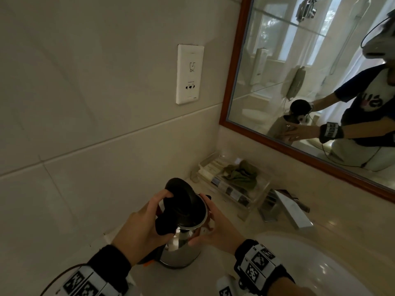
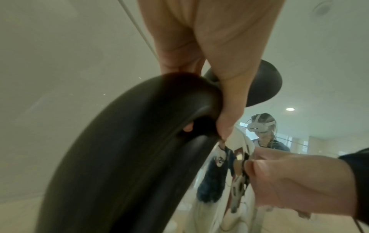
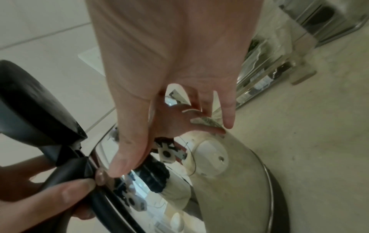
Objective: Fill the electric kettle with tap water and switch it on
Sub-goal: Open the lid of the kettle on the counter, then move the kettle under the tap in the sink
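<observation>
On a bathroom desk [image 1: 320, 212] beside the sink [image 1: 320, 263], the kettle [image 1: 183, 251] stands, lid [image 1: 181, 199] raised; left hand [image 1: 139, 229] fingers curled round its handle [image 1: 163, 226], right hand [image 1: 215, 229] fingers spread against its side.

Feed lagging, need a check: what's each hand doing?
Left hand: grips the kettle handle.
Right hand: open, fingers on the kettle body.
</observation>
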